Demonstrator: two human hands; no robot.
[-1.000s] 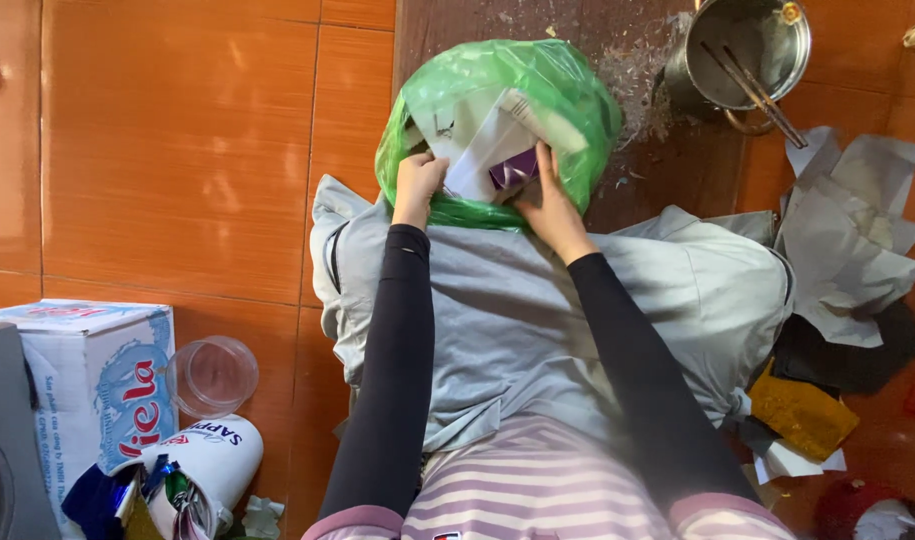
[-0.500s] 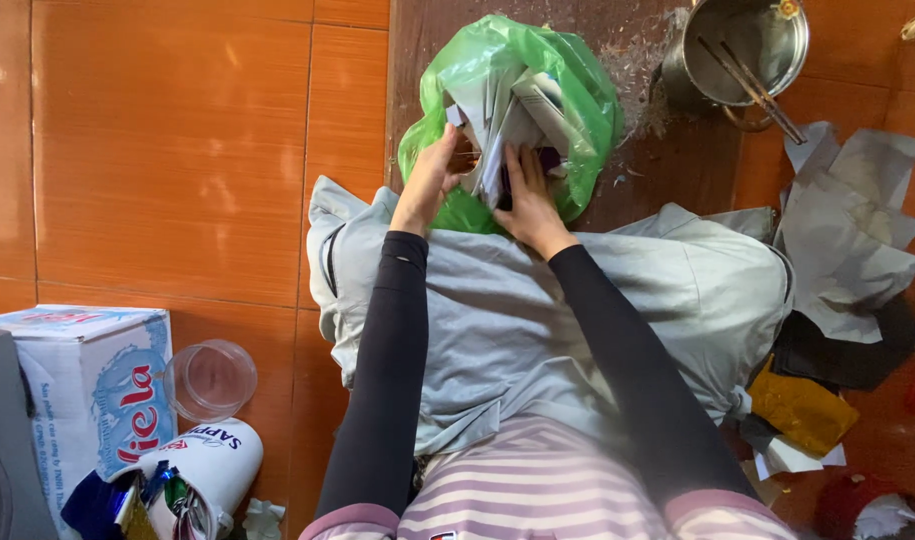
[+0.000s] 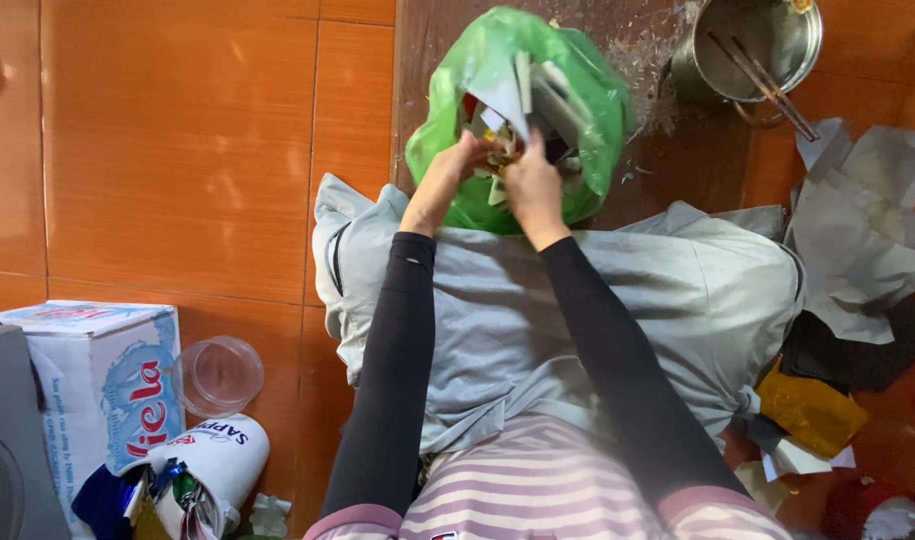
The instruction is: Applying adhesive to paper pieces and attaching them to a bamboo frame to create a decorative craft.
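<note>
Head: both hands (image 3: 492,180) prob. gripping scraps (image 3: 502,165) in bag (image 3: 457,90).

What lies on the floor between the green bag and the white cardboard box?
In the head view, the stretch from the green bag to the cardboard box is mostly bare orange tile; a grey cloth edge reaches in, and a clear plastic cup lies beside the box.

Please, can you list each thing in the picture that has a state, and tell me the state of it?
Green plastic bag: open, stuffed with paper scraps.
Left hand: at the bag mouth, fingers curled on scraps.
Right hand: at the bag mouth, pinching paper scraps.
Metal pot: uncovered, sticks resting inside.
Clear plastic cup: lying on its side, looks empty.
White tub: tipped over, wrappers spilling out.
Grey cloth: spread over the lap.
Cardboard box: closed, upright.
</note>
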